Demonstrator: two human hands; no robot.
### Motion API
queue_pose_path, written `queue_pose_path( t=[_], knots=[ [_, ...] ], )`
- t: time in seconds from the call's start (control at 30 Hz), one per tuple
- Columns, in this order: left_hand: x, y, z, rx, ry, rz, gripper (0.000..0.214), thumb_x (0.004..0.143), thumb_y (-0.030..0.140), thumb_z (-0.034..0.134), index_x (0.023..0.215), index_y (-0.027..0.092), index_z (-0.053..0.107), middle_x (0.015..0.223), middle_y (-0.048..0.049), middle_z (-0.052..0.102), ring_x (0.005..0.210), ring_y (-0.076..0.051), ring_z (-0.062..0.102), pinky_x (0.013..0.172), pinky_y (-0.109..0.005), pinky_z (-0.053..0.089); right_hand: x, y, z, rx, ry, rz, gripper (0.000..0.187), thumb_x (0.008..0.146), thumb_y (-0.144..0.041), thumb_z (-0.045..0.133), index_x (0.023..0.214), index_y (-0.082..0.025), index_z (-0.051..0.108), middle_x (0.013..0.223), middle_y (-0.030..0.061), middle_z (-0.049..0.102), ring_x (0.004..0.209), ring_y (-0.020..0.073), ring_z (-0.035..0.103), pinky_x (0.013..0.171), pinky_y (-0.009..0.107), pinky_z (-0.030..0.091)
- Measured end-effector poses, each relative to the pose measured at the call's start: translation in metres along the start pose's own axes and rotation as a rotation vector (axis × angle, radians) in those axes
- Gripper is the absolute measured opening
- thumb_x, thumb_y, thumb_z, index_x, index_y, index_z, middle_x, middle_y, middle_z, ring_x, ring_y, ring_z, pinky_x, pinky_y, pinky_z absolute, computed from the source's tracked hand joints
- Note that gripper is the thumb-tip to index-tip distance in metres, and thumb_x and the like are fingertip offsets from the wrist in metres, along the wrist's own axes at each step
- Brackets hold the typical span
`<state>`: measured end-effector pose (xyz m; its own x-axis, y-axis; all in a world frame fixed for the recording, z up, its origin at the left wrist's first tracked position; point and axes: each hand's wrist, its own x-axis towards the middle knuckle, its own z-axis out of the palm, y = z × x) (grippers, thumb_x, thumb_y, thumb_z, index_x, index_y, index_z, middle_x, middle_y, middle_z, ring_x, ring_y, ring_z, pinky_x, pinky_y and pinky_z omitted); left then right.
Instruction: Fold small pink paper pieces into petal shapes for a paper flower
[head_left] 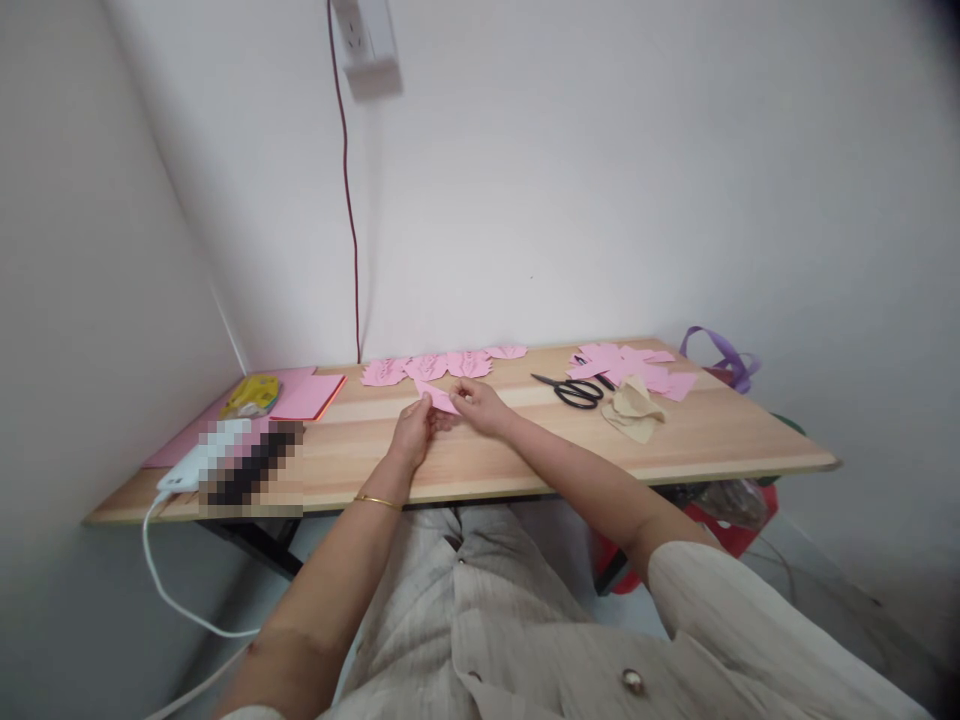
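Observation:
My left hand [412,432] and my right hand [480,405] meet over the middle of a wooden table [525,455], both pinching one small pink paper piece [439,398]. The left fingers hold its near left end, the right fingers its right end. A thin gold bangle sits on my left wrist. Just beyond the hands lies a row of folded pink paper shapes [442,366] along the table's far edge.
Black scissors [574,390] lie right of my hands, beside a pile of pink paper scraps [630,366] and a beige crumpled sheet [634,410]. At the left are pink and red sheets [307,396], a yellow packet [251,395] and a white device with a cable [187,468].

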<state>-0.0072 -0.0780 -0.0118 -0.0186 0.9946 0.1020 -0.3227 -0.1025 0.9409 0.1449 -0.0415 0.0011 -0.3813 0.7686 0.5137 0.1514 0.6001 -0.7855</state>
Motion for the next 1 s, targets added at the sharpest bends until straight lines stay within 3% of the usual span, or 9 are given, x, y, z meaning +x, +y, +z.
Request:
queue_pose_path(
  t=[0.07,0.2,0.3,0.5,0.7,1.0],
  knots=[
    [0.0,-0.001,-0.001,0.029,-0.007,0.002,0.051,0.072,0.06,0.063,0.083,0.01,0.065,0.071,-0.0096,0.067,0.062,-0.017,0.062,0.059,-0.028,0.046,0.001,0.0,-0.001,0.016,0.001,0.018,0.014,0.078,-0.03,0.049,0.074,-0.017,0.052,0.07,-0.0017,0.052,0.068,0.0122,0.047,0.067,0.025,0.039],
    [-0.002,-0.004,-0.001,0.203,0.007,0.015,0.039,0.061,0.047,0.077,0.069,0.011,0.065,0.062,-0.0037,0.064,0.058,-0.012,0.056,0.061,-0.025,0.044,0.001,-0.002,-0.002,0.051,-0.014,0.033,0.014,0.077,-0.031,0.051,0.075,-0.017,0.051,0.071,-0.0016,0.053,0.068,0.0119,0.048,0.067,0.025,0.039],
    [-0.003,-0.006,-0.001,0.203,0.031,0.019,0.038,0.055,0.044,0.081,0.069,0.011,0.066,0.062,-0.0013,0.064,0.058,-0.011,0.054,0.062,-0.024,0.042,0.0,-0.002,0.0,0.049,-0.031,0.033,0.015,0.077,-0.031,0.051,0.075,-0.017,0.053,0.071,-0.0015,0.054,0.069,0.012,0.048,0.067,0.025,0.04],
    [0.001,-0.012,-0.005,0.291,0.061,0.065,0.037,0.058,0.044,0.079,0.064,0.011,0.064,0.056,0.0012,0.058,0.052,-0.008,0.046,0.053,-0.022,0.033,0.0,-0.001,0.005,0.035,-0.02,0.056,0.015,0.077,-0.031,0.051,0.075,-0.017,0.053,0.071,-0.0013,0.053,0.068,0.0124,0.048,0.066,0.026,0.039],
    [-0.003,-0.009,-0.003,0.394,-0.015,0.078,0.035,0.06,0.042,0.077,0.075,0.01,0.071,0.067,-0.0029,0.066,0.06,-0.012,0.052,0.059,-0.024,0.037,-0.002,-0.004,0.005,0.123,-0.039,0.062,0.016,0.078,-0.033,0.051,0.076,-0.018,0.05,0.069,-0.0022,0.051,0.065,0.0124,0.049,0.064,0.026,0.04],
    [-0.007,-0.003,0.001,0.521,0.011,0.065,0.03,0.055,0.039,0.079,0.056,0.012,0.064,0.052,0.0002,0.057,0.051,-0.01,0.044,0.051,-0.023,0.032,-0.001,-0.005,0.003,0.061,-0.026,0.04,0.016,0.079,-0.033,0.05,0.076,-0.018,0.049,0.072,-0.0013,0.051,0.069,0.0129,0.047,0.067,0.027,0.039]
  ],
)
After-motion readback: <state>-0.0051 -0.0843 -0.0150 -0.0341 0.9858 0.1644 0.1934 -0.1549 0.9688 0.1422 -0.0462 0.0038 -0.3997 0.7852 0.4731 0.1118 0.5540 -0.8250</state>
